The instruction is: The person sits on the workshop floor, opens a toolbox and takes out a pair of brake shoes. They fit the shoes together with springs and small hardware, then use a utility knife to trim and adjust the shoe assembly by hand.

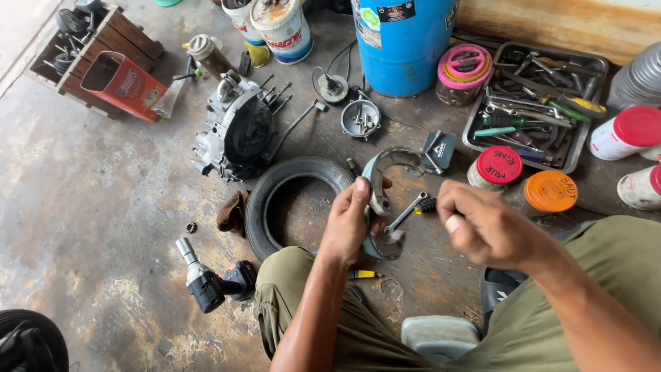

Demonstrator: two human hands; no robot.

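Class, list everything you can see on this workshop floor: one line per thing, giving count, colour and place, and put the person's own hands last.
brake shoes: one pair, grey metal, held at centre
tyre: one, black, floor left of the hands
engine casing: one, silver, above the tyre
power driver: one, black and silver, lower left
barrel: one, blue, top centre
tool tray: one, grey, upper right, full of hand tools
lidded jars: several, red, orange and pink lids, right
wooden crate: one, brown, top left
left hand: one, gripping the brake shoes
right hand: one, apart from the brake shoes, empty as far as visible
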